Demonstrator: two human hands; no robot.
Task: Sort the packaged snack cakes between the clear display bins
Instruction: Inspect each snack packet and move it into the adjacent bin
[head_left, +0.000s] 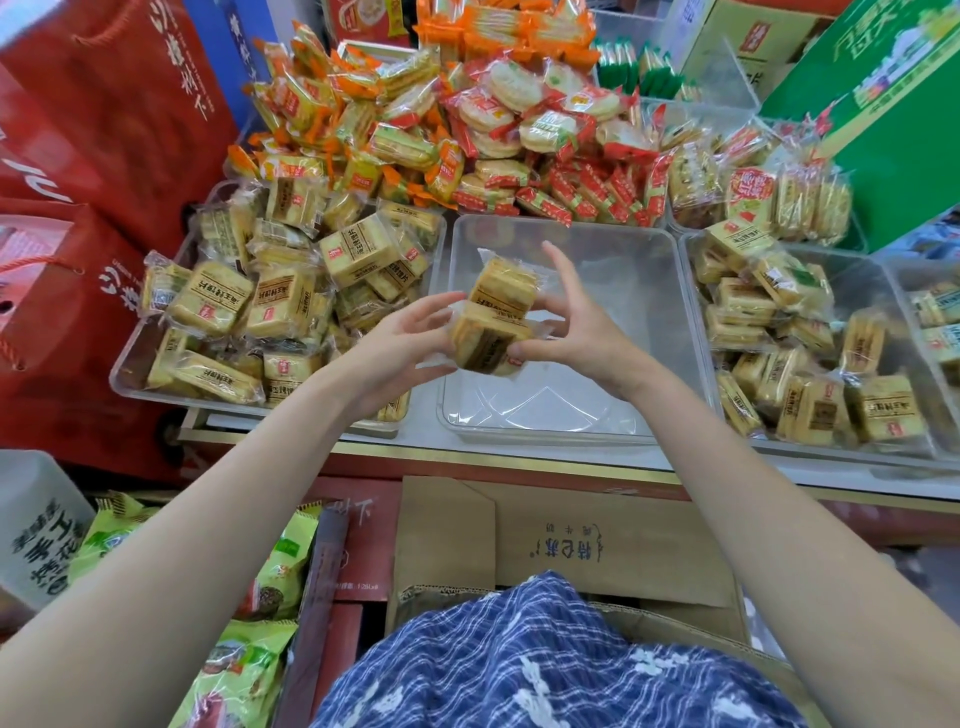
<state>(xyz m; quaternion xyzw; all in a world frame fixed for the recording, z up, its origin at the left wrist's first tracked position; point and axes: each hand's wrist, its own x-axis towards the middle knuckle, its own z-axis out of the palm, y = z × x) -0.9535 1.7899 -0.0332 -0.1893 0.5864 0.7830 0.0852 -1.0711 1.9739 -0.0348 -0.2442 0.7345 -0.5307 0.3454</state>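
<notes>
**Two packs held over the middle bin**

Both hands meet above the middle clear bin (649, 260), holding two packaged snack cakes stacked one against the other. The left hand (400, 348) cups the lower pack (485, 340) from the left, fingers curled round its side. The right hand (576, 332) pinches that same pack with its thumb on the near corner, while its other fingers spread upward behind the upper pack (501, 286) — whether they actually touch that pack is hard to tell.

The middle bin's floor shows bare plastic beneath the hands. The left bin (156, 387) is heaped with the same yellow packs, and the right bin (691, 270) holds a looser pile of them. Behind the bins lie mounds of orange-wrapped biscuits (332, 104) and red-wrapped round crackers (519, 104). Red gift bags (104, 130) stand at the left, a green carton (883, 130) at the right, and a cardboard box (597, 545) sits below the counter edge.
</notes>
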